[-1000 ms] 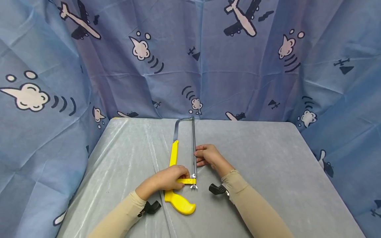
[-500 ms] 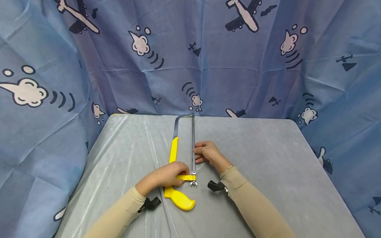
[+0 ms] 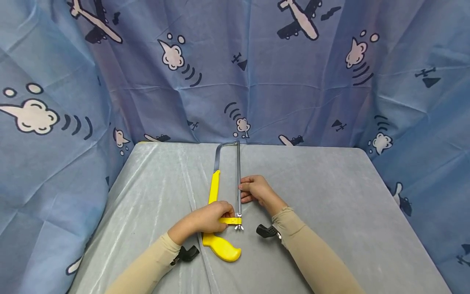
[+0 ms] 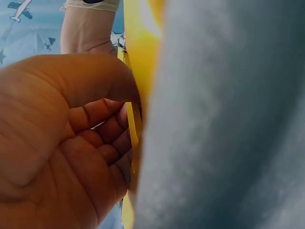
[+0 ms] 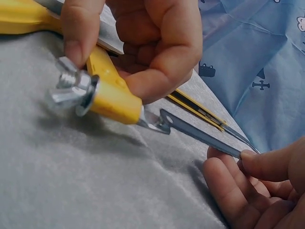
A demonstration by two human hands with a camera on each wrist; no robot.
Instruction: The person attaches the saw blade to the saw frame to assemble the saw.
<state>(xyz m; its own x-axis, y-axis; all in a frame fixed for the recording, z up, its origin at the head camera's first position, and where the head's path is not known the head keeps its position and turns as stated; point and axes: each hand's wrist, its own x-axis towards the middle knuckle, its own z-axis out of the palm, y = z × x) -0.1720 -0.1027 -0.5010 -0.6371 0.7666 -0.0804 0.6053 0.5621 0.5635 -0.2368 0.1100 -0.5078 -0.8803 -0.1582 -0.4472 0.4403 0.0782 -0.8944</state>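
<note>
A hacksaw with a yellow handle [image 3: 222,248] lies lengthwise on the table, its grey front bow [image 3: 217,159] pointing away. My left hand [image 3: 209,216] grips the yellow frame at the short cross arm, thumb and fingers on either side of it. At the outer end of that arm [image 5: 116,102] sits a silver wing nut [image 5: 71,88]. My right hand [image 3: 257,190] pinches the thin grey blade [image 5: 205,134] from the right, between thumb and fingers. In the right wrist view, the blade's holed end overlaps the small metal holder [image 5: 155,121] of the arm.
Grey cloth covers the table [image 3: 312,183], with a raised fold [image 3: 207,265] running under the saw. A blue curtain [image 3: 205,102] printed with planes and clouds hangs behind and at both sides. Black wrist cameras [image 3: 266,231] are worn on both arms.
The head view has shifted slightly. Both hands keep the same hold on the hacksaw, with hardly any movement.
</note>
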